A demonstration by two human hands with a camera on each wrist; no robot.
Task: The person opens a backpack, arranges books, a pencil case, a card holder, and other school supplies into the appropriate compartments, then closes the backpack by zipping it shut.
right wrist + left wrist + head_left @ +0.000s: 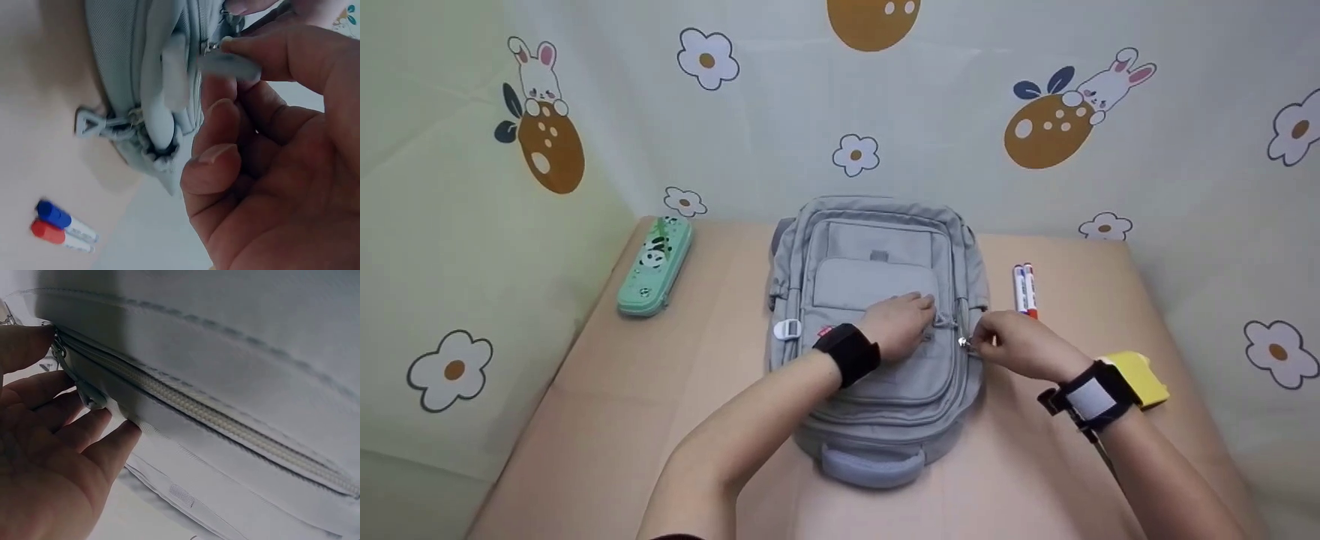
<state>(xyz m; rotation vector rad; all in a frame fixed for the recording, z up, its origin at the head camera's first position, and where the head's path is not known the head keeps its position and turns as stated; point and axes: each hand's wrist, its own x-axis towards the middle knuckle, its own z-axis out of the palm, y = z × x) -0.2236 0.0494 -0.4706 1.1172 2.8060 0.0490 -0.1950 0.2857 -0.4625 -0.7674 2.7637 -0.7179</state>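
A grey backpack (877, 382) lies front up, its padded handle (874, 469) at the near end. My left hand (898, 326) rests on the front, fingers extended. In the left wrist view, its thumb (28, 346) is at a zipper slider, and a grey pull tab (90, 395) hangs against the fingers; a firm pinch is not visible. At the bag's right edge my right hand (1027, 345) pinches a zipper pull (230, 66) between thumb and forefinger, the other fingers curled. A zipper (185, 402) runs along the fabric in the left wrist view.
A mint pencil case (656, 266) with a panda print lies at the table's far left. Two markers (1020, 289), capped blue and red, lie right of the bag. A yellow object (1140, 379) is partly hidden behind the right wrist. Patterned cloth (765, 135) hangs behind the table.
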